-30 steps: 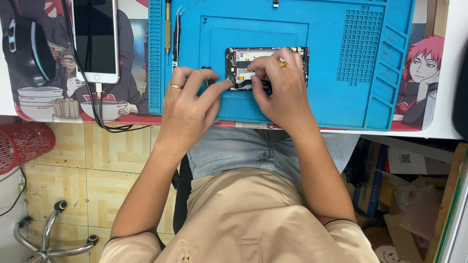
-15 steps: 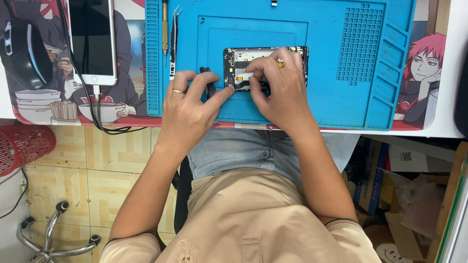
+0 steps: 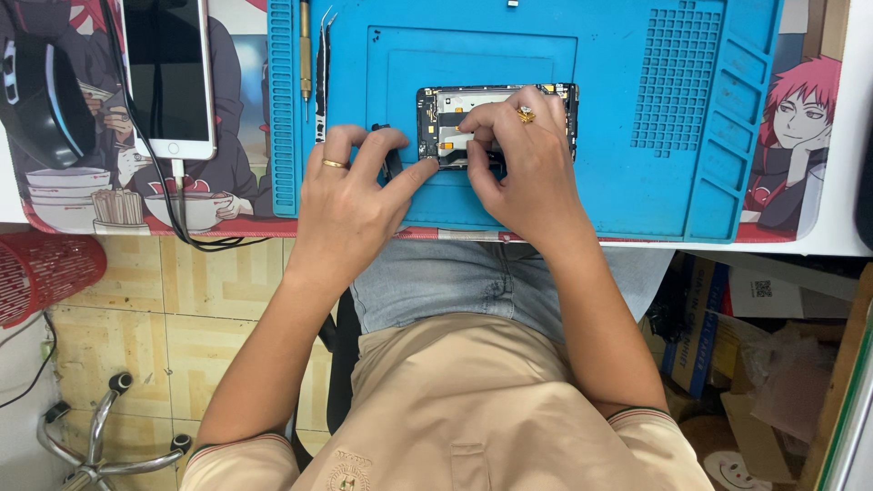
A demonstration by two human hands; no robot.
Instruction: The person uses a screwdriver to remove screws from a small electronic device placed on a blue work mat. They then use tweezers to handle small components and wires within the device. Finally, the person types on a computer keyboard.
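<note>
The right hand point(image 3: 523, 168) has its grip pressed together: thumb and fingertips pinch down on something small inside the opened phone point(image 3: 496, 123), too small to make out. The hand arches over the phone's lower middle, knuckles raised, wrist coming in from the lower right, and it covers much of the board.

The left hand point(image 3: 350, 195) lies flatter. Its fingers are spread on the mat point(image 3: 637, 182), and its thumb reaches right to press the phone's lower left corner, steadying it. A small dark tool point(image 3: 389, 150) stands under the fingertips; whether they grip it or merely rest on it cannot be told.

The phone lies flat, back off, in the middle recess of the blue mat, near the tabletop's point(image 3: 846, 241) front edge. It looks light and stiff as a slab, but the bared board, thin connectors and ribbon cables inside are likely fragile and easily bent. It is probably best held by its frame edges and corners, as the left thumb does, with fine parts taken only by fingertips or tweezers.

Tweezers point(image 3: 321, 73) and a slim driver point(image 3: 306, 50) lie in the mat's left groove. Further left, a white phone point(image 3: 168, 77) rests with a cable plugged in.
</note>
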